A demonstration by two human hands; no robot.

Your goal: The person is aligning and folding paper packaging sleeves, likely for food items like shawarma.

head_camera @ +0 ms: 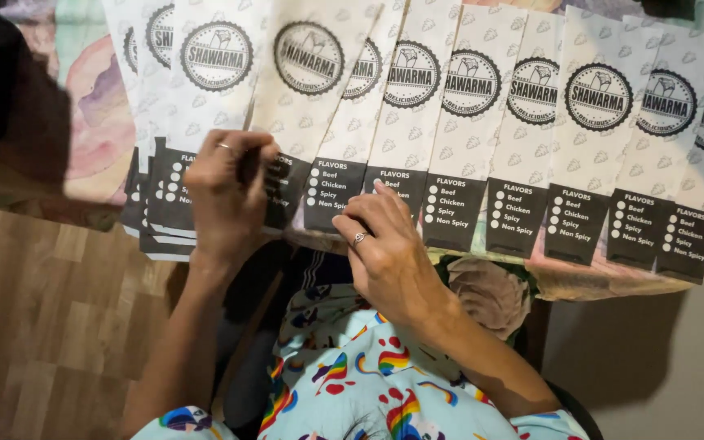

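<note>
Long white paper sleeves with round black emblems and black bottom panels lie fanned side by side across a table edge. My left hand, a ring on one finger, is curled with fingertips pressing the bottom of one sleeve near the left end of the row. My right hand, also ringed, rests with fingertips on the black panel of a sleeve near the middle. Neither hand lifts anything clear of the table.
A stack of the same sleeves overlaps at the left. The table carries a pastel patterned cloth. Wooden flooring lies at the lower left, grey floor at the right. My lap shows colourful printed clothing.
</note>
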